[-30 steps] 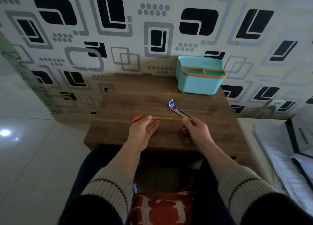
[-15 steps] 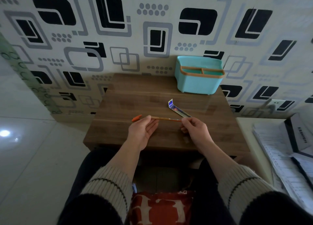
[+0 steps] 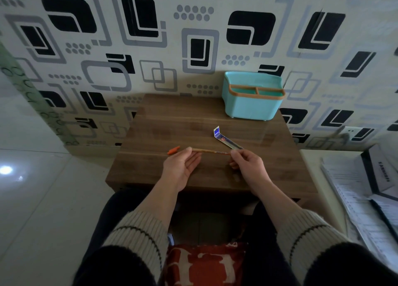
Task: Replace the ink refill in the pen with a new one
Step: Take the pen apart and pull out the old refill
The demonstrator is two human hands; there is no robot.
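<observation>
A thin orange pen point(image 3: 210, 151) is held level over the small wooden table point(image 3: 163, 133). Its orange cap end point(image 3: 173, 150) sticks out to the left. My left hand point(image 3: 183, 167) pinches the pen near the cap between thumb and fingers, palm turned up. My right hand point(image 3: 247, 167) pinches the other end with its fingertips. A refill packet point(image 3: 226, 139), clear with a blue and white folded top, lies on the table just beyond my right hand.
A teal organiser box point(image 3: 252, 105) with an orange rim stands at the table's back right, against the patterned wall. Stacked papers and a box point(image 3: 366, 191) lie on a surface to the right. A red patterned cushion point(image 3: 204, 264) sits in my lap.
</observation>
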